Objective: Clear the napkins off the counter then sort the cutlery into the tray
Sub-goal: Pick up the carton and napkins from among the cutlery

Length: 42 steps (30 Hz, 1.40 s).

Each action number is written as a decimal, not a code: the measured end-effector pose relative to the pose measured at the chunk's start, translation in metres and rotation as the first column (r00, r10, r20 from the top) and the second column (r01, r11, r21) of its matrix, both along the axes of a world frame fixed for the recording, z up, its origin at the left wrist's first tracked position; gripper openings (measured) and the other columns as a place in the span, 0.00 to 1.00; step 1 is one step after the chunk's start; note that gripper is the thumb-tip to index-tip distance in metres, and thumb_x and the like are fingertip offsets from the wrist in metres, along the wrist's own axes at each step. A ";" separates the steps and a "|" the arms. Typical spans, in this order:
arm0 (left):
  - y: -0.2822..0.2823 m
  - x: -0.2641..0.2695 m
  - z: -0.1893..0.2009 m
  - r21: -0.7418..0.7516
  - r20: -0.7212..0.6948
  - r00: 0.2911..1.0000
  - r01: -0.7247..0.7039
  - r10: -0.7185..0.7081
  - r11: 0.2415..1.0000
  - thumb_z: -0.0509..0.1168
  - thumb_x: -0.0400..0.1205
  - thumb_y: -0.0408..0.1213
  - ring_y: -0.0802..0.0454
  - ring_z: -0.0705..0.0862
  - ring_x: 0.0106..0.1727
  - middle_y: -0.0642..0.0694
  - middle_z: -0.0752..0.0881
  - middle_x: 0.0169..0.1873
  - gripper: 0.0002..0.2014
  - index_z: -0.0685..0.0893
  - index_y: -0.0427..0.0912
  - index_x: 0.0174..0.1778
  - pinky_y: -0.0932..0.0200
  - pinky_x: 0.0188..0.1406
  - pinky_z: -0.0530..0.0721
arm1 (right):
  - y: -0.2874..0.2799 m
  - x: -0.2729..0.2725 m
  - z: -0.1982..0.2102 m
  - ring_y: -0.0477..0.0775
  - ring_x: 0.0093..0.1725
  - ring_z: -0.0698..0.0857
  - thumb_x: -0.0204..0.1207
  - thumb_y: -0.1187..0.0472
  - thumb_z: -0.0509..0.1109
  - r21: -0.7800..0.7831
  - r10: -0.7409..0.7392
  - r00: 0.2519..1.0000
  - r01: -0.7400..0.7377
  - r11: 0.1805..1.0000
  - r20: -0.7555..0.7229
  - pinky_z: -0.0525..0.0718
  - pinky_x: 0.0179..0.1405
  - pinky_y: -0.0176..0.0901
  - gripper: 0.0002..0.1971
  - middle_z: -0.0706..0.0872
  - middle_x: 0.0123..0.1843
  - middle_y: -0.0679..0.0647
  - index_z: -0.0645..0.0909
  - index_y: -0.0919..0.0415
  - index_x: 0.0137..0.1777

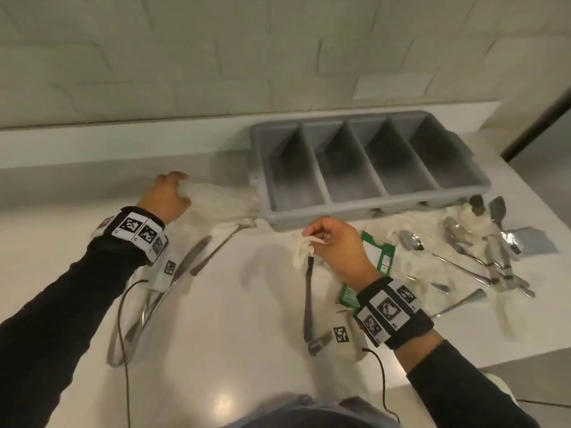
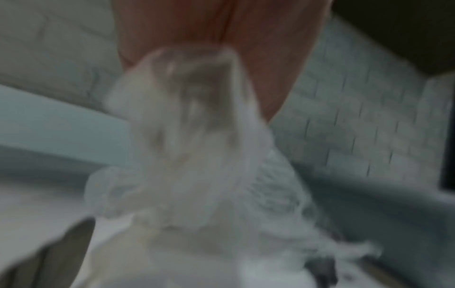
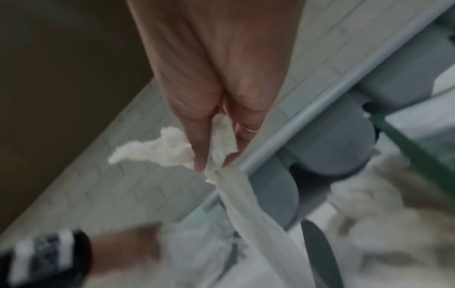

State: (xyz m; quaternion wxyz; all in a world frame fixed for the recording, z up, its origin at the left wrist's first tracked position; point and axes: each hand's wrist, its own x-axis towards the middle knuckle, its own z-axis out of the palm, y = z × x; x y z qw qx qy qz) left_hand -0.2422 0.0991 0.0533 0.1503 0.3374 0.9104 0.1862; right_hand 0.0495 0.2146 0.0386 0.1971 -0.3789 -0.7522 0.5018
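Note:
My left hand (image 1: 173,193) grips a large white napkin (image 1: 222,202) lying left of the grey cutlery tray (image 1: 261,156); the left wrist view shows that napkin (image 2: 187,155) bunched in the palm, blurred. My right hand (image 1: 327,239) pinches a small crumpled napkin (image 1: 304,250) just above the counter, in front of the tray. In the right wrist view thumb and fingers pinch that napkin (image 3: 221,136). A dark-handled utensil (image 1: 308,301) lies below it. Knives and a fork (image 1: 197,257) lie under my left wrist. Spoons and knives (image 1: 482,251) lie on more napkins at right.
The tray has four empty compartments and stands against the back ledge. A green paper wrapper (image 1: 375,251) lies beside my right hand. A foil piece (image 1: 531,242) sits far right. The counter's right edge (image 1: 525,350) drops off. Cables run from both wristbands.

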 end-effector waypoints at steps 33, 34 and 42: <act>-0.014 0.173 0.034 0.388 0.300 0.879 0.243 -0.371 0.889 0.71 0.74 0.33 0.56 0.84 0.50 0.49 0.86 0.49 0.24 0.74 0.68 0.54 0.68 0.50 0.80 | 0.071 0.174 0.014 0.58 0.54 0.86 0.69 0.63 0.77 -0.175 -0.326 0.937 0.345 0.922 0.129 0.84 0.45 0.41 0.21 0.87 0.57 0.58 0.80 0.64 0.61; -0.003 0.189 0.032 0.359 0.312 0.868 0.268 -0.385 0.894 0.72 0.73 0.33 0.57 0.83 0.51 0.50 0.86 0.48 0.26 0.73 0.69 0.55 0.71 0.52 0.78 | 0.075 0.189 0.021 0.57 0.55 0.86 0.70 0.64 0.76 -0.172 -0.345 0.935 0.353 0.920 0.079 0.84 0.46 0.40 0.21 0.87 0.58 0.58 0.79 0.64 0.62; 0.083 0.272 -0.038 -0.293 0.166 0.863 0.506 -0.478 0.811 0.72 0.74 0.40 0.40 0.79 0.64 0.40 0.72 0.66 0.34 0.68 0.48 0.76 0.54 0.70 0.73 | 0.109 0.298 0.003 0.49 0.56 0.88 0.77 0.59 0.69 -0.212 -0.483 0.858 0.447 0.869 -0.173 0.90 0.51 0.43 0.22 0.86 0.63 0.55 0.72 0.63 0.70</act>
